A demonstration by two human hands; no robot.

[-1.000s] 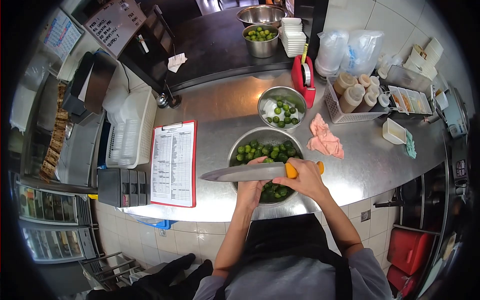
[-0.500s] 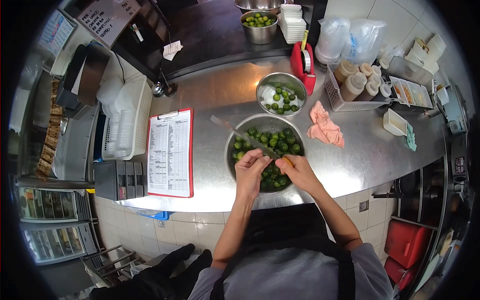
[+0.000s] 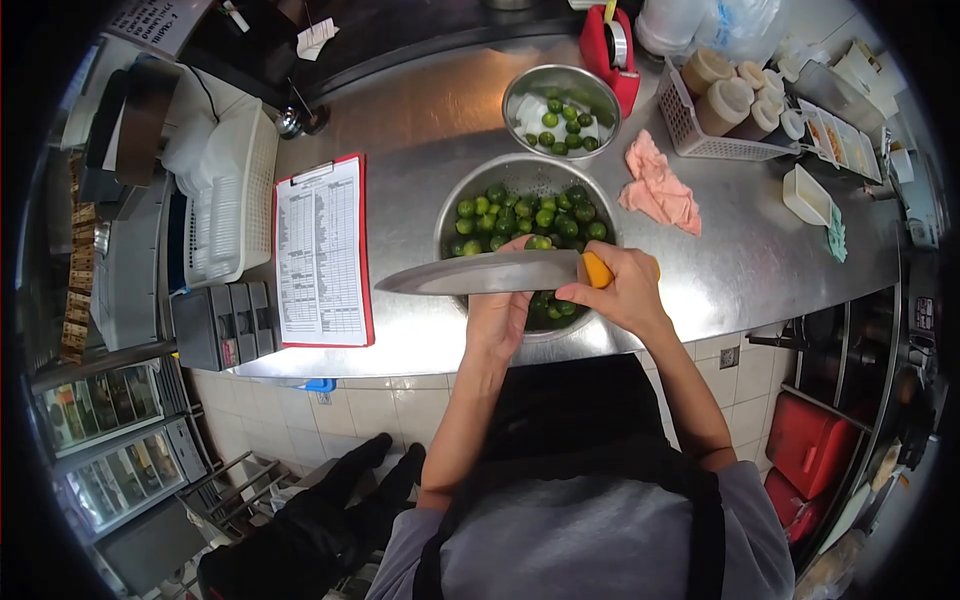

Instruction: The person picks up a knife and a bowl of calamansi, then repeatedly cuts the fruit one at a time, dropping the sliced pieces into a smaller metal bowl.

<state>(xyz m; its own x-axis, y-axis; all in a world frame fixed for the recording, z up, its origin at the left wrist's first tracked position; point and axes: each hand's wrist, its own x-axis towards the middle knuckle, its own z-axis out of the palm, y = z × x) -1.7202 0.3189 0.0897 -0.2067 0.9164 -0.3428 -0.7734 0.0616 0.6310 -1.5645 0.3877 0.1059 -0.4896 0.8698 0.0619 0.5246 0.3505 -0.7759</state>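
Observation:
My right hand (image 3: pixel 622 292) grips a large kitchen knife by its yellow handle (image 3: pixel 598 270). The broad blade (image 3: pixel 480 273) points left, across the front of a steel bowl (image 3: pixel 447 212) of small green limes (image 3: pixel 497 212). Behind the blade is my left hand (image 3: pixel 497 318), its fingers curled and mostly hidden. A single small lime (image 3: pixel 538 242) shows at its fingertips above the blade, seemingly pinched there. Just beyond the bowl stands a smaller steel bowl (image 3: pixel 512 112) with several limes and something white inside.
A red clipboard (image 3: pixel 366 250) with a printed sheet lies to the left, near a basket of plastic containers (image 3: pixel 260 190). To the right are a crumpled pink cloth (image 3: pixel 660 185), a basket of squeeze bottles (image 3: pixel 690 125) and a red tape dispenser (image 3: pixel 622 80). A person's dark-clothed legs (image 3: pixel 350 490) show at lower left.
The knife has swung from pointing up and left over the limes to lying nearly level, blade broadside, in front of my left hand. The camera view has shifted, with the counter appearing higher.

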